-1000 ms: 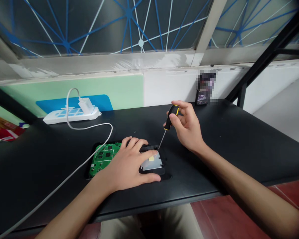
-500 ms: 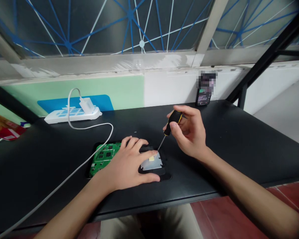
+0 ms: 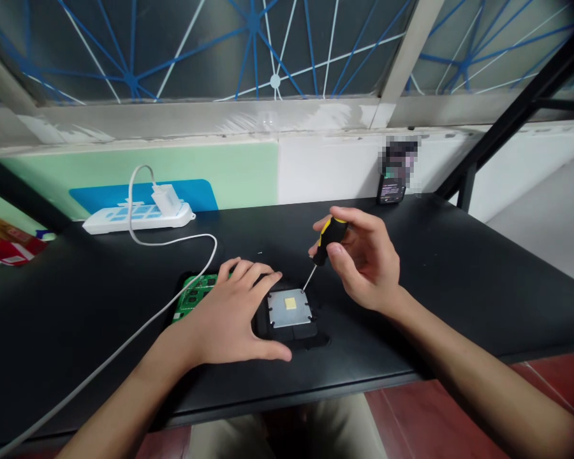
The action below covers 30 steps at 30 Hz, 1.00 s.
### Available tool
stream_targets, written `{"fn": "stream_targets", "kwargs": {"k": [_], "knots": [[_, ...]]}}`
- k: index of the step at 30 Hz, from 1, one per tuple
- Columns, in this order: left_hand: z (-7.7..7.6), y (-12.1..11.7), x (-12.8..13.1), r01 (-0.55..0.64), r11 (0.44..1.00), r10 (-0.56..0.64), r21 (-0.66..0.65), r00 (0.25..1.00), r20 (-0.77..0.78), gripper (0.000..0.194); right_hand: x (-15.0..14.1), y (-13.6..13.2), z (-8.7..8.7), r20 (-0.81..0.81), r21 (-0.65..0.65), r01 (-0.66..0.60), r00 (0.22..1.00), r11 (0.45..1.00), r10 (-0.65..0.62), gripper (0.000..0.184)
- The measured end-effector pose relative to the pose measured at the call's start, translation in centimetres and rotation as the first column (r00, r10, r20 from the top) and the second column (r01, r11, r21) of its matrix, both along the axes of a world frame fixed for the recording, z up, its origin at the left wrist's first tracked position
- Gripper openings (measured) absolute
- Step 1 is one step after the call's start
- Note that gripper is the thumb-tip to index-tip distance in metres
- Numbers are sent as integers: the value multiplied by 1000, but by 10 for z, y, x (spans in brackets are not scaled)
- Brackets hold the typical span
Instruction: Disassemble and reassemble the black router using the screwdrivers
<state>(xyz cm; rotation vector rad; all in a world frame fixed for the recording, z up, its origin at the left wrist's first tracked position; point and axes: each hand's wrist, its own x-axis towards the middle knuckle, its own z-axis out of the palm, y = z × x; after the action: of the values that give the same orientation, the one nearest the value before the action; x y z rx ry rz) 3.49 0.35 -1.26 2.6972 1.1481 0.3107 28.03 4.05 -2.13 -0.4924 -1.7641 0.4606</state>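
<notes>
A black-and-yellow screwdriver (image 3: 331, 237) is gripped in my right hand (image 3: 368, 261), its shaft tilted down to the left. The tip meets the top right corner of a silver metal plate (image 3: 280, 313), which has a pale yellow square pad (image 3: 291, 303) at its middle. This plate lies in a black plastic casing (image 3: 306, 331) on the table. My left hand (image 3: 234, 312), fingers and thumb spread, is over the left side of the casing. Partly under that hand is a green circuit board (image 3: 196, 293) in a black frame.
A white cable (image 3: 172, 306) runs over the black table (image 3: 459, 274) from a charger plugged into a white power strip (image 3: 138, 220). One phone (image 3: 392, 182) leans on the back wall. At the far left lies a red packet (image 3: 14, 245).
My left hand has drawn back to the left, its index finger lifting off the metal plate and uncovering the yellow pad. The screwdriver has turned slightly in my right hand, tip still at the corner.
</notes>
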Motion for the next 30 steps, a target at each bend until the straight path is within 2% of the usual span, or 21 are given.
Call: {"fn": "stream_targets", "kwargs": {"k": [5, 14, 17, 21, 23, 28, 30], "knots": [[-4, -1, 0, 16, 999, -17, -41, 999, -36, 110, -5, -5, 1, -19, 15, -12, 1000, 1000, 12, 53], [-5, -2, 0, 15, 999, -18, -37, 998, -67, 105, -11, -9, -2, -14, 25, -28, 1000, 999, 28, 57], [-5, -2, 0, 13, 999, -16, -36, 997, -75, 107, -12, -8, -2, 13, 40, 38, 999, 998, -38, 62], [-6, -2, 0, 27, 999, -29, -31, 997, -74, 107, -12, -3, -2, 21, 149, 192, 980, 970, -197, 62], [-7, -2, 0, 33, 999, -35, -27, 997, -67, 106, -12, -2, -3, 8, 174, 216, 975, 961, -220, 61], [-7, -2, 0, 36, 999, -37, -26, 997, -65, 104, -15, -7, -2, -52, 50, 96, 994, 994, -93, 40], [-6, -2, 1, 39, 999, -41, -32, 997, -64, 104, -17, -10, -1, -65, 5, 67, 996, 998, -67, 40]]}}
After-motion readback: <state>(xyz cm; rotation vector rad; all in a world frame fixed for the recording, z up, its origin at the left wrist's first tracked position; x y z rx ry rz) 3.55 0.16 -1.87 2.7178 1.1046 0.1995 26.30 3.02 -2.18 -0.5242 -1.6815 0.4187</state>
